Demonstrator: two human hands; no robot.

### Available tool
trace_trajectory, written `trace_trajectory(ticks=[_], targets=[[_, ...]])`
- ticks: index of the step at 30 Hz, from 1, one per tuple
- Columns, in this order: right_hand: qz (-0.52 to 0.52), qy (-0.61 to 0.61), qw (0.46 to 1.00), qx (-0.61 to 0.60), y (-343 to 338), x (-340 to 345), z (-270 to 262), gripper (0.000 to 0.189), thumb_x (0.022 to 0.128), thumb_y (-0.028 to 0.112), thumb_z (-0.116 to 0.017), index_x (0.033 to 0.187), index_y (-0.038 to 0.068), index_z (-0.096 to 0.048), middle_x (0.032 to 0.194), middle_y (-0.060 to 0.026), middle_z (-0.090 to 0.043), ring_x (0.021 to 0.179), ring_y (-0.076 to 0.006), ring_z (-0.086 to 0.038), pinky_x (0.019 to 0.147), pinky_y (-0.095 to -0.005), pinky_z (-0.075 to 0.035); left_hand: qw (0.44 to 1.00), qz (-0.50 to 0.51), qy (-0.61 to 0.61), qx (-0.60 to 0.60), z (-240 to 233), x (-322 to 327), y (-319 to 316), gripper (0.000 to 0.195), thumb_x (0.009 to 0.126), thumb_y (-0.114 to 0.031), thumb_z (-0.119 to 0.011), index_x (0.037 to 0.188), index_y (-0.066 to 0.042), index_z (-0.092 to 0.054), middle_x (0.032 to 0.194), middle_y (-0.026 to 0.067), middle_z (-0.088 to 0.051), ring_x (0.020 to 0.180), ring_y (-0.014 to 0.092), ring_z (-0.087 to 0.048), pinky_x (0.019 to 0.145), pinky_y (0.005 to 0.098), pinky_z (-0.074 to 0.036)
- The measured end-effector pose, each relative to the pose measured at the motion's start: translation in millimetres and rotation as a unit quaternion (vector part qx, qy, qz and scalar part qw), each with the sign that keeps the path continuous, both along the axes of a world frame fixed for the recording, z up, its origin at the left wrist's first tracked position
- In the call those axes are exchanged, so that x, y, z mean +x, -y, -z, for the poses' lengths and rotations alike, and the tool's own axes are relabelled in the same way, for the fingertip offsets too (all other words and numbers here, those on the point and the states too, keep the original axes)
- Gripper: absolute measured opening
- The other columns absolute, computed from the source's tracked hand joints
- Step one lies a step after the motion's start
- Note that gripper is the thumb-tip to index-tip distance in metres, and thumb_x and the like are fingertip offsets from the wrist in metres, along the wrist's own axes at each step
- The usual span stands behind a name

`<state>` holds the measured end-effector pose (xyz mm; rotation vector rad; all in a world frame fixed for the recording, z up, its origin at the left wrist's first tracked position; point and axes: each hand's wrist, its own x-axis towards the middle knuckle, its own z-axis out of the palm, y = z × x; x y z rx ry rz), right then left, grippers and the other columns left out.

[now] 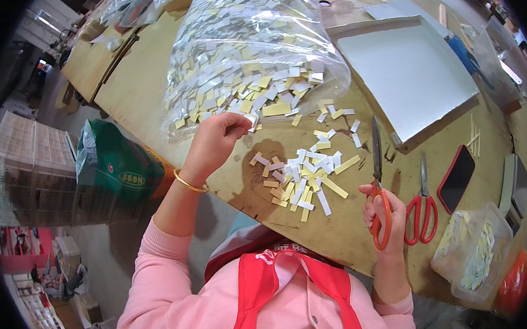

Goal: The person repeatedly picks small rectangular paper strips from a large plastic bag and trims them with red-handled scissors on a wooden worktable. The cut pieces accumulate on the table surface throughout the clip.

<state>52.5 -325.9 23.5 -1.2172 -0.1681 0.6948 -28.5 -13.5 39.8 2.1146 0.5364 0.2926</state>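
Note:
My left hand [219, 140], with a gold bangle at the wrist, is at the near edge of a large clear plastic bag [256, 20] full of small white and yellow strips. Its thumb and forefinger pinch a small white piece [252, 121]. My right hand [389, 211] grips scissors [377, 192] by their orange handle, with the dark blades together and pointing away from me. Between my hands, a loose heap of white and yellow strips [307, 168] lies on the wooden table [225, 180].
A shallow white box tray [405, 78] lies behind the scissors. Right of my hand are red-handled scissors [422, 209], a smartphone [456, 179] and a clear plastic container [481, 256] of pieces. Thin sticks [473, 137] lie farther back. A green bag [119, 162] stands beside the table's left edge.

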Motion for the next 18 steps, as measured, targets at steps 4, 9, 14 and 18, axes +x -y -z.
trace_trajectory(ticks=[4,9,14,18], targets=[[-0.013,0.038,0.998,-0.043,-3,-1,1,0.043,0.085,0.031,-0.053,0.1,-0.009,-0.051,0.06,0.0017,-0.04,0.049,-0.0041,-0.036,0.042,-0.0171,-0.027,0.97,0.085,-0.064,0.218,-1,-32,21,0.033,0.079,-0.014,-0.056,0.107,0.002,-0.051,0.102,0.0208,-0.056,0.092,0.037,-0.052,0.079,0.0401,-0.043],[-0.006,0.006,1.0,-0.029,-3,-1,1,0.03,0.083,0.014,-0.053,0.101,-0.01,-0.053,0.06,0.0035,-0.041,0.051,-0.0037,-0.037,0.045,-0.0173,-0.027,0.93,0.143,-0.138,0.311,13,-41,76,0.049,0.08,-0.015,-0.055,0.118,0.01,-0.035,0.123,0.0322,-0.036,0.112,0.041,-0.04,0.096,0.038,-0.033],[-0.016,0.028,0.999,-0.037,-4,-1,2,0.03,0.083,0.015,-0.053,0.101,-0.009,-0.053,0.058,0.0036,-0.04,0.05,-0.0038,-0.036,0.045,-0.0176,-0.027,0.981,0.105,-0.007,0.161,17,-12,60,0.032,0.076,-0.01,-0.059,0.106,-0.001,-0.052,0.105,0.0176,-0.054,0.098,0.033,-0.052,0.082,0.0367,-0.042],[-0.049,0.074,0.995,-0.044,-3,0,5,0.044,0.083,0.033,-0.054,0.1,-0.008,-0.052,0.059,0.0019,-0.043,0.049,-0.0049,-0.038,0.043,-0.0176,-0.027,0.956,-0.019,-0.018,0.292,13,16,10,0.018,0.067,-0.005,-0.064,0.085,-0.005,-0.061,0.086,0.0114,-0.055,0.076,0.028,-0.056,0.066,0.0356,-0.045]])
